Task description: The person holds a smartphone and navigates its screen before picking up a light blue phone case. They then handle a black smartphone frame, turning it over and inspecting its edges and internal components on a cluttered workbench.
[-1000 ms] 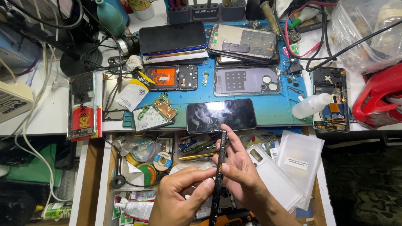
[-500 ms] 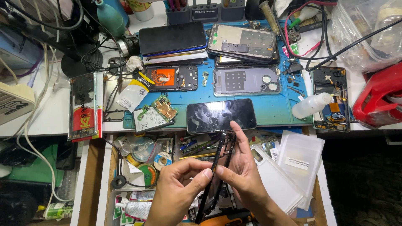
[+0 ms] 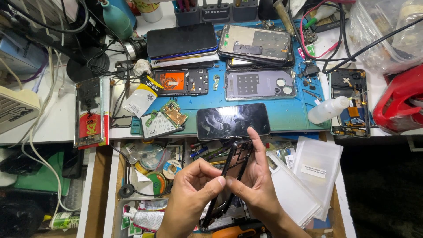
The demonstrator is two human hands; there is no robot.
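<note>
Inspection step, as I judge it: left hand (image 3: 191, 194) and right hand (image 3: 253, 185) each have a grip clenched on a thin black plastic phone frame (image 3: 231, 176), held edge-on over the open drawer below the blue worktop mat (image 3: 291, 117). Next move calls for gentle, even pressure.

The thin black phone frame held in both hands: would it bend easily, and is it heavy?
The black frame is only a narrow rim around an open middle, so it probably flexes and twists under pressure. It seems light: the left hand and right hand pinch it with fingertips alone. Its thin edges may snap if forced.
</note>
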